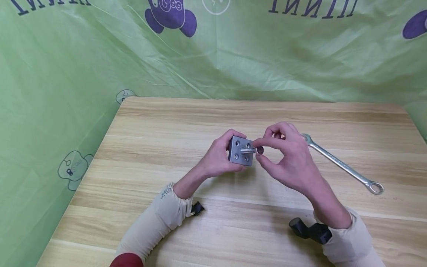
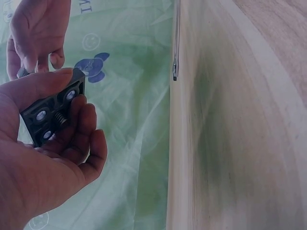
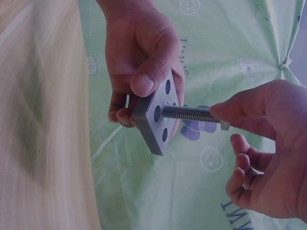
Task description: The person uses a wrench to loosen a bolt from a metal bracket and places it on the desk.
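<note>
A square grey metal plate (image 1: 235,160) with a hole near each corner is gripped at its edges by my left hand (image 1: 220,154), above the table. From the plate's middle a long threaded bolt (image 3: 187,113) sticks out toward my right hand (image 1: 290,159). The thumb and index finger of that hand pinch the bolt near its head (image 1: 260,150), while its other fingers are bent loosely. In the left wrist view, the plate's dark underside (image 2: 53,108) shows recessed corner holes, with the bolt's threaded end poking through between them.
To the right of my right hand, a long combination wrench (image 1: 343,167) lies slantwise on the wooden table (image 1: 160,126). A green printed cloth (image 1: 233,59) hangs behind and to the left. Black wrist mounts (image 1: 310,230) stick out from the sleeves.
</note>
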Action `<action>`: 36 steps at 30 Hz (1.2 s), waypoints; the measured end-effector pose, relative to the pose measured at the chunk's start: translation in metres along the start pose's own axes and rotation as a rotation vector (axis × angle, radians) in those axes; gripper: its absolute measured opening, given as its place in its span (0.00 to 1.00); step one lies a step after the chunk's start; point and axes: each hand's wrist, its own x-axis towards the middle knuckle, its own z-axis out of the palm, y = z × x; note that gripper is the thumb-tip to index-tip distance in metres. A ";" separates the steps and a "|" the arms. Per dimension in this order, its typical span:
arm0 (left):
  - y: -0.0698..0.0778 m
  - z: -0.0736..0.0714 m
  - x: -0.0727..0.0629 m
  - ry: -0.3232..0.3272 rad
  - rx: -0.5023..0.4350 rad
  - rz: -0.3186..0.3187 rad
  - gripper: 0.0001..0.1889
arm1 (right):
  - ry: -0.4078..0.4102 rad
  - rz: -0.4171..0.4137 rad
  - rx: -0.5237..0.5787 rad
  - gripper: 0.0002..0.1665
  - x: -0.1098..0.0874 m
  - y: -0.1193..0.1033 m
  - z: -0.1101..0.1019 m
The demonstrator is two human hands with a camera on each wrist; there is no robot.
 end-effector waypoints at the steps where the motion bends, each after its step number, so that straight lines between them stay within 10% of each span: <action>1: 0.000 0.000 0.000 -0.002 -0.002 -0.001 0.38 | 0.005 -0.019 0.005 0.14 0.000 0.000 0.000; 6: 0.000 0.001 0.000 -0.003 0.003 -0.002 0.38 | 0.002 -0.041 0.010 0.18 0.000 0.001 0.000; 19: 0.002 0.000 -0.001 0.005 0.021 0.002 0.38 | -0.038 0.214 -0.152 0.18 -0.003 -0.004 0.000; 36: 0.002 0.000 -0.001 0.008 0.029 0.001 0.38 | -0.022 0.116 -0.030 0.10 -0.002 -0.004 -0.002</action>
